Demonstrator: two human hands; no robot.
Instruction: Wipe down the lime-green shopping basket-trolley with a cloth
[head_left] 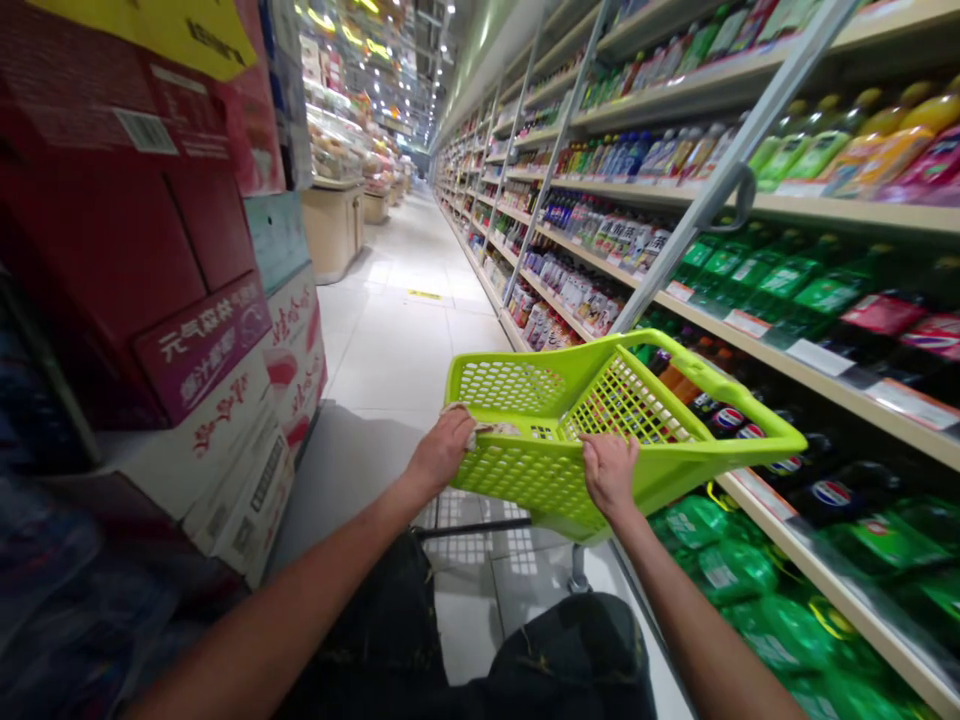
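Tiled floor (397, 340), stacked cartons (225, 400), shelves (825, 205) of bottled drinks (795, 280)

L hand (442, 447) w/ cloth (484, 430), R hand (609, 472) on green basket (517, 482)

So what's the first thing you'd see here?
The bright green basket in the middle jumps out first. It is tilted, with the left hand holding a cloth on its rim and the right hand gripping its edge. Rows of drink bottles fill the right side, and red and white cartons are stacked on the left.
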